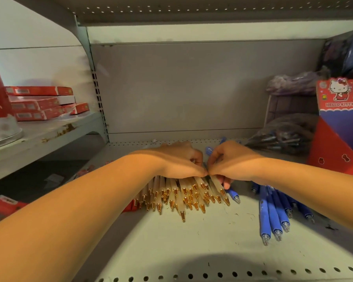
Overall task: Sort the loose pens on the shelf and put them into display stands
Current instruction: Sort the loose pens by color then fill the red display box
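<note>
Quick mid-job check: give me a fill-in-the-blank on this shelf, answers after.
The left hand and right hand grip cream pens with ____ tips.
The loose pens lying right of them are ____.
On the shelf, the cartoon-cat display stand sits at the ____ end.
Answers: gold, blue, right.
</note>
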`<action>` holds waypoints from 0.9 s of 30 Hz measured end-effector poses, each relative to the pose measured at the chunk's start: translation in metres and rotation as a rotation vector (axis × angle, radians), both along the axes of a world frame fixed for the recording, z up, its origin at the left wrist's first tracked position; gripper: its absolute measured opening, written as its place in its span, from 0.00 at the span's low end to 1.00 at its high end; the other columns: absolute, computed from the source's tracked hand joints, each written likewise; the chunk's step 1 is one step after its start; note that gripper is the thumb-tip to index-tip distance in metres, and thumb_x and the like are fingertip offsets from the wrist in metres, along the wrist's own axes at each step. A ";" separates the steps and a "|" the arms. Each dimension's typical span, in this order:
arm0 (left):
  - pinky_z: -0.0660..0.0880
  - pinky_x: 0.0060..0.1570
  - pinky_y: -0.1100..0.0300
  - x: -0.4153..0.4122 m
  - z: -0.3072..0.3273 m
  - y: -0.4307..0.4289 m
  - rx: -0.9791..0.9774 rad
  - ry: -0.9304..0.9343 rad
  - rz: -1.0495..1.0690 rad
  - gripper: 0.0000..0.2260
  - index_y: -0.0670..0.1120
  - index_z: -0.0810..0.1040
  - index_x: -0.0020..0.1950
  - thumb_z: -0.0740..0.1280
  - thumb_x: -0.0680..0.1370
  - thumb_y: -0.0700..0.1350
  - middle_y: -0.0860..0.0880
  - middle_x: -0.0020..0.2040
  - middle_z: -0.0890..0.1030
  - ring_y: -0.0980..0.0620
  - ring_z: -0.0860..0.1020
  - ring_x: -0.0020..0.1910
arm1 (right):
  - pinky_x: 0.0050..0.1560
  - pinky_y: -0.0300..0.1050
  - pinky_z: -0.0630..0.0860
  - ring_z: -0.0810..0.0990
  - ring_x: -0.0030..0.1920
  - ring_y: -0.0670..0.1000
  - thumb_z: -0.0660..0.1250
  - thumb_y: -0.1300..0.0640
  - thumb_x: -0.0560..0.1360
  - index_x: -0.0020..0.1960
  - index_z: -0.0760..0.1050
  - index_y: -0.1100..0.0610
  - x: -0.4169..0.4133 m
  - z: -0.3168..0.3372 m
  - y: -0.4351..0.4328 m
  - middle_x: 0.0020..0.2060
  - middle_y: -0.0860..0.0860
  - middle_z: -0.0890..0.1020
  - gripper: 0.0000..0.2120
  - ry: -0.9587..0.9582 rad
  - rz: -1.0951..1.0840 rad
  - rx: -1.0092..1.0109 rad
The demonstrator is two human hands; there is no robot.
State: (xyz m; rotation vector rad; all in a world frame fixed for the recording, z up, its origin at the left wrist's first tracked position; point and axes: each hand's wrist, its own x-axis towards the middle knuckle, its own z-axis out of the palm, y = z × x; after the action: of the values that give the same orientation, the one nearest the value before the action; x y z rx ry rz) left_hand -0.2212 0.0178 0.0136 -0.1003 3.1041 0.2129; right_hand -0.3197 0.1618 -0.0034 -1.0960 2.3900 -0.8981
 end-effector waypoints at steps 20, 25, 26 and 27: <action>0.49 0.74 0.36 -0.007 -0.029 0.000 -0.169 -0.162 0.179 0.38 0.61 0.51 0.79 0.41 0.72 0.77 0.50 0.80 0.55 0.44 0.53 0.78 | 0.42 0.33 0.75 0.80 0.43 0.40 0.71 0.52 0.74 0.46 0.83 0.44 -0.002 0.002 0.014 0.41 0.39 0.83 0.03 0.352 0.154 0.213; 0.55 0.73 0.40 -0.005 -0.025 -0.005 0.081 -0.031 0.159 0.30 0.59 0.59 0.77 0.40 0.79 0.69 0.50 0.76 0.65 0.45 0.63 0.74 | 0.45 0.32 0.74 0.79 0.45 0.39 0.71 0.49 0.74 0.49 0.82 0.44 -0.005 -0.005 0.014 0.44 0.38 0.82 0.04 0.398 0.213 0.193; 0.55 0.73 0.40 -0.006 -0.024 -0.009 0.096 0.003 0.159 0.29 0.58 0.59 0.77 0.41 0.80 0.67 0.51 0.77 0.63 0.46 0.62 0.75 | 0.44 0.32 0.74 0.79 0.45 0.39 0.70 0.49 0.75 0.49 0.81 0.44 -0.005 -0.005 0.015 0.44 0.39 0.82 0.04 0.403 0.222 0.192; 0.56 0.73 0.41 -0.008 -0.023 -0.013 0.117 0.035 0.162 0.28 0.58 0.60 0.77 0.43 0.81 0.66 0.51 0.77 0.63 0.47 0.62 0.75 | 0.44 0.31 0.74 0.79 0.45 0.39 0.70 0.49 0.75 0.50 0.80 0.44 -0.004 -0.005 0.016 0.44 0.39 0.82 0.04 0.410 0.235 0.196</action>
State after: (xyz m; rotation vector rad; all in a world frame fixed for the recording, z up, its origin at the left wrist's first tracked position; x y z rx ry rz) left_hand -0.2289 0.0048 -0.0096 -0.3488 3.1099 0.4042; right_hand -0.3237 0.1775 -0.0082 -1.5589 2.5187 -0.3779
